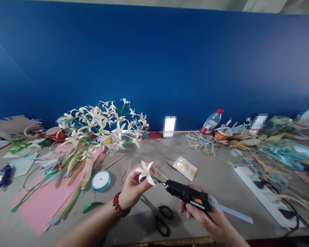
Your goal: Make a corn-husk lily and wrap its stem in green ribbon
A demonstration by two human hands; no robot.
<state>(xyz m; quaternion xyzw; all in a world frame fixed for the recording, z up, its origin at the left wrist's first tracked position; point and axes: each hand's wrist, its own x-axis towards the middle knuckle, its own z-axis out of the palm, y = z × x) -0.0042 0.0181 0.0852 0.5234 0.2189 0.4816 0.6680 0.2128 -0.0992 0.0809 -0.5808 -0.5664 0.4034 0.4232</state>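
My left hand (137, 185) pinches a white artificial flower (145, 172) with pointed petals and a short green stem (156, 179). A black hot glue gun (186, 195) sits in my right hand (204, 216), with a clear glue stick (235, 212) poking out of its back. The gun's metal nozzle points left and meets, or nearly meets, the stem just behind the flower; I cannot tell whether they touch. Below the hands, black-handled scissors (163, 219) lie on the grey table (134, 223), their blades partly hidden by my left hand.
A bunch of white flowers (103, 120) stands at the back left. Pink paper (38, 209), a ribbon spool (101, 180) and a blue glue gun (1, 176) lie leftward. On the right are a power strip (262, 197), a bottle (211, 121), a paper cup (223, 133) and tangled blue strands (285, 154).
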